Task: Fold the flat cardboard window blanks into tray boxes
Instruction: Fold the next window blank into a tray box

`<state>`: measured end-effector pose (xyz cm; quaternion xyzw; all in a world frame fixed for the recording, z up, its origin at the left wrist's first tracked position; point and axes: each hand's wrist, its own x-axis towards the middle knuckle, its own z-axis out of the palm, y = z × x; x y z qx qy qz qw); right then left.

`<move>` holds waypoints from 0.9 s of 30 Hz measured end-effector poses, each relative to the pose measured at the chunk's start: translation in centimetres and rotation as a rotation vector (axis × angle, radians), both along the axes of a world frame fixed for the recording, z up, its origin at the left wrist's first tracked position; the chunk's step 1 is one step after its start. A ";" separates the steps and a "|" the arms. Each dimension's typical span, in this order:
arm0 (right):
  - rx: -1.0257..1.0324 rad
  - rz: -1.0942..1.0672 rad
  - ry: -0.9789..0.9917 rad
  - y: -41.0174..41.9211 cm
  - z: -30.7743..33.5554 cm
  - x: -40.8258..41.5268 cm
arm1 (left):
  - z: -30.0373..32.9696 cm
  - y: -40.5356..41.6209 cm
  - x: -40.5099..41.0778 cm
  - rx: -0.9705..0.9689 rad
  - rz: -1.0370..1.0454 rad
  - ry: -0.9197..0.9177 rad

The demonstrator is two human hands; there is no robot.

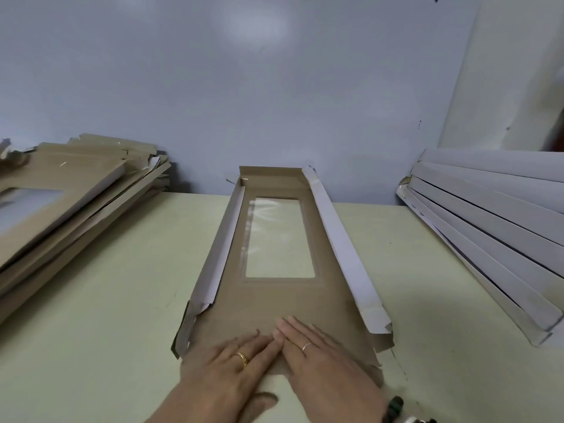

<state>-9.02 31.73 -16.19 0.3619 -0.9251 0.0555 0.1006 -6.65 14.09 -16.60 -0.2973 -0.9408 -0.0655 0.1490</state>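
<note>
Soft even light, pale glare on the wall (256, 24), wide-angle bending, slight blur.

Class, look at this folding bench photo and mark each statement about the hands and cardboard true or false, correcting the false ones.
1. Both the left hand and right hand press flat on the brown cardboard window blank. True.
2. The blank's clear plastic window lies under the hands. False: it lies beyond them.
3. The stack of brown flat blanks sits to the left. True.
4. The long white side flap lies flat on the pale green table. False: it is folded up.
</note>
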 end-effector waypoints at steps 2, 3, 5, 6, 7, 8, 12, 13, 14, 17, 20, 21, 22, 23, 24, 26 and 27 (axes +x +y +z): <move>-0.018 0.002 -0.038 0.7 0.3 0.0 | 0.1 -1.0 -0.2 0.000 0.002 0.012; 0.054 -0.027 -0.083 1.7 0.9 -0.1 | 0.3 -1.7 -0.3 0.035 0.008 -0.001; 0.079 -0.019 -0.280 3.4 1.9 -0.6 | 0.6 -2.8 -0.7 0.142 0.011 -0.096; -0.032 0.063 -0.209 4.7 1.2 -1.3 | 0.5 -3.3 -0.9 0.251 0.016 -0.152; -0.117 0.092 -0.249 6.0 1.0 -1.6 | 0.3 -3.6 -1.1 0.395 0.055 -0.196; -0.216 0.121 -0.314 6.9 0.9 -1.9 | 0.2 -3.9 -0.9 0.504 0.105 -0.268; -0.559 -0.062 -0.476 8.5 1.1 -2.3 | 0.6 -3.7 -0.6 0.600 0.184 -0.296; -0.619 -0.092 -0.461 8.4 1.0 -2.4 | 0.6 -3.6 -0.6 0.619 0.204 -0.269; -0.663 -0.123 -0.434 8.2 0.9 -2.4 | 0.7 -3.4 -0.7 0.621 0.233 -0.245; -0.770 -0.243 -0.322 7.6 0.5 -2.8 | 1.1 -2.8 -0.8 0.652 0.368 -0.208; -0.813 -0.318 -0.249 6.7 0.4 -2.9 | 1.1 -2.3 -1.1 0.659 0.453 -0.152; -0.777 -0.342 -0.224 6.4 0.2 -3.0 | 1.0 -2.1 -1.2 0.640 0.462 -0.126; -0.715 -0.366 -0.201 6.2 0.2 -3.0 | 1.0 -1.9 -1.3 0.600 0.461 -0.111; -0.659 -0.387 -0.178 5.9 0.2 -3.1 | 1.0 -1.7 -1.4 0.533 0.468 -0.104; -0.600 -0.405 -0.152 5.6 0.2 -3.1 | 1.2 -1.5 -1.5 0.459 0.474 -0.108; -0.486 -0.405 -0.092 5.5 -0.2 -3.2 | 1.6 -1.3 -1.5 0.324 0.458 -0.109; -0.440 -0.392 -0.065 5.5 -0.3 -3.2 | 1.5 -1.3 -1.5 0.266 0.434 -0.060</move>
